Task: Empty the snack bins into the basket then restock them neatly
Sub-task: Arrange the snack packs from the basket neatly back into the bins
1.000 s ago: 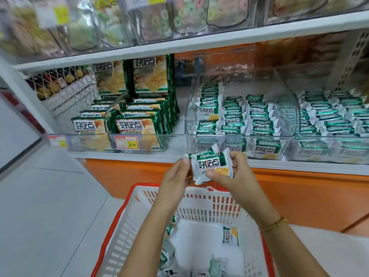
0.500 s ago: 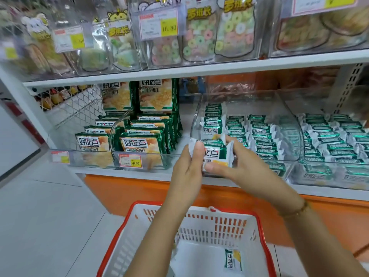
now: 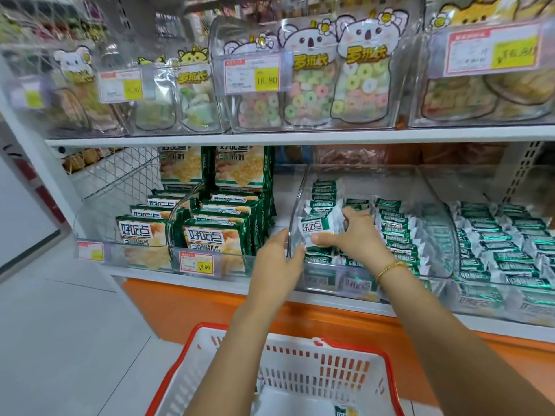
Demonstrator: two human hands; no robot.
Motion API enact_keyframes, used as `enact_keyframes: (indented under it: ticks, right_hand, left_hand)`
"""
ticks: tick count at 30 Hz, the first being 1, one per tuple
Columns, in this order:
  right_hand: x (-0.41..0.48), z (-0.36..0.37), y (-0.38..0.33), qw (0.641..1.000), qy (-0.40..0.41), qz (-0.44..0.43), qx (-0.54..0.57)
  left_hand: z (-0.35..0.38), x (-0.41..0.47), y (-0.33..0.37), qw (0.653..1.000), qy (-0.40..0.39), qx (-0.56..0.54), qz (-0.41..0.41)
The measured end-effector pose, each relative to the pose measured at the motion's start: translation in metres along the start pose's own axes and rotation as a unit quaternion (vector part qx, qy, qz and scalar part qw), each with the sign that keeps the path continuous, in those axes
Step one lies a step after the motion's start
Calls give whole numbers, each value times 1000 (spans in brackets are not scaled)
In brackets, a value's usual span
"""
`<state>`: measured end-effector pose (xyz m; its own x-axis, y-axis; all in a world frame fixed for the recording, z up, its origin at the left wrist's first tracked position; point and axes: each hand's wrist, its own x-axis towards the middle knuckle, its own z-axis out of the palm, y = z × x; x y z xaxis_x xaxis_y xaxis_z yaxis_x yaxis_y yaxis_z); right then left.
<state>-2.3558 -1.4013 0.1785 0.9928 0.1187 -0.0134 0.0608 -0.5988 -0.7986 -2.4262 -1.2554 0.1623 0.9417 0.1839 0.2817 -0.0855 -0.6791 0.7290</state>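
Shop shelving, head view: white shelf boards over an orange base panel, with a pale tiled floor to the left.

- Right hand [image 3: 357, 235]: inside the clear bin [image 3: 300, 187], thumb in front and fingers behind, gripping a small upright stack of snack packets [image 3: 315, 228] at the bin's left front. A gold bracelet [image 3: 390, 267] is on the wrist.
- Left hand [image 3: 279, 259]: fingers extended and holding nothing, resting against the outside of the bin's left front corner, just beside the gripped stack.
- Rows of matching green-and-white packets [image 3: 393, 232] fill the bin behind and to the right of the right hand.
- Green boxes [image 3: 216, 235] with a price tag [image 3: 196, 263] stand left of the left hand.
- Neighbouring bin [image 3: 510, 250] of packets sits far right of the right hand.
- Ring-candy bags [image 3: 312, 94] are on the shelf above both hands.
- Basket [image 3: 345, 370], white with a red rim, is below both forearms, with one packet [image 3: 345, 411] visible inside.
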Motion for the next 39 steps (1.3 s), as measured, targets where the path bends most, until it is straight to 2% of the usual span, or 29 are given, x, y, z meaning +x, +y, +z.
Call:
enact_keyframes:
  ticks: [3, 5, 10, 15, 17, 18, 20, 21, 22, 24, 26, 29, 32, 35, 39]
  right_hand:
    - [-3, 8, 4, 996, 47, -10, -69]
    - [-4, 9, 5, 997, 55, -4, -57]
    - [0, 6, 0, 998, 0, 45, 52]
    - [-6, 4, -7, 999, -6, 46, 21]
    - [-16, 2, -10, 998, 41, 18, -46]
    - [-23, 1, -11, 992, 96, -20, -75]
    - [-43, 0, -12, 977, 177, -96, -64]
    - [-53, 3, -10, 977, 170, -119, -41]
    - [-64, 9, -8, 982, 129, -136, -21]
    - [-83, 31, 0, 988, 2, -149, -33]
    - [-90, 67, 22, 975, -103, -139, -139]
    - [-95, 123, 83, 927, -209, -98, -294]
    - [-102, 164, 164, 920, -257, 9, -294]
    - [-107, 186, 228, 902, -294, 85, -305]
    - [-107, 205, 264, 900, -271, 170, -297]
  left_hand:
    - [-1, -1, -3, 1000, 1, 12, 19]
    - [1, -4, -6, 999, -1, 14, 38]
    - [5, -12, -15, 998, -10, -14, 65]
    - [-3, -27, -18, 996, 13, -79, 41]
    - [-10, -37, -24, 993, 47, -99, 42]
    - [-14, -43, -28, 991, 64, -105, 45]
    - [-18, -54, -45, 991, 73, -104, 41]
    - [-16, -59, -58, 993, 64, -97, 35]
    - [-14, -64, -73, 995, 47, -87, 26]
    - [-3, -75, -108, 999, 16, -47, 1]
    - [10, -91, -146, 999, -18, 8, -36]
    - [28, -126, -208, 986, -77, 94, -111]
    - [41, -156, -254, 959, -139, 152, -194]
    - [47, -170, -279, 932, -206, 192, -229]
    - [53, -164, -294, 923, -221, 185, -256]
